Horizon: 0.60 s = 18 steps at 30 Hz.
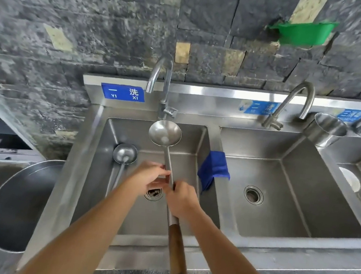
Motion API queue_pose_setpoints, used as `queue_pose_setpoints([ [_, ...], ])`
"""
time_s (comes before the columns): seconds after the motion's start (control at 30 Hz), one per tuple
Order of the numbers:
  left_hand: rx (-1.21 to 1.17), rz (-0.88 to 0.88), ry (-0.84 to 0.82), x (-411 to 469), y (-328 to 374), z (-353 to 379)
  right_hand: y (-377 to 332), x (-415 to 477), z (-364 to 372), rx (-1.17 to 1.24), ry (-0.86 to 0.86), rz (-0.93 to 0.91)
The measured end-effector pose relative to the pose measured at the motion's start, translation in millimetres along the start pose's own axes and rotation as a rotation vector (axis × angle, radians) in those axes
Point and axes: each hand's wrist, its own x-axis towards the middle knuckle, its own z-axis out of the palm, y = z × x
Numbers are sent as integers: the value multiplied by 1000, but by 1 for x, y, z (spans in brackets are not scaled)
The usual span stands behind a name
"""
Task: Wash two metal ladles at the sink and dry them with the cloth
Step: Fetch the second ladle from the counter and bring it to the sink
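Observation:
A long metal ladle with a wooden handle is held over the left sink basin, its bowl up under the faucet. My right hand grips its metal shaft. My left hand has its fingers curled round the shaft just above the right hand. A second metal ladle leans in the basin's left corner, untouched. A blue cloth hangs over the divider between the two basins. No water stream is visible from the faucet.
A second basin with its own faucet lies to the right. A steel cup stands on the ledge behind it. A large round metal pan leans at the left. A green tub hangs on the stone wall.

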Motion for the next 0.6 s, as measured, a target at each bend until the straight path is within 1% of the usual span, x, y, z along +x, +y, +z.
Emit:
queue_pose_setpoints([
  [0.13,-3,-60,48,33,-8,-16,-2,36,21,-24,-62,8],
  [0.23,-9,-80,80,60,-8,-24,-7,68,31,-74,-117,-28],
  [0.33,13,-90,111,82,-5,-32,-8,98,40,-132,-137,-61],
  [0.43,23,-111,179,107,-9,-50,-8,128,62,-168,-162,-97],
  [0.6,59,-160,243,150,-24,-91,-16,165,108,-182,-213,-124],
])
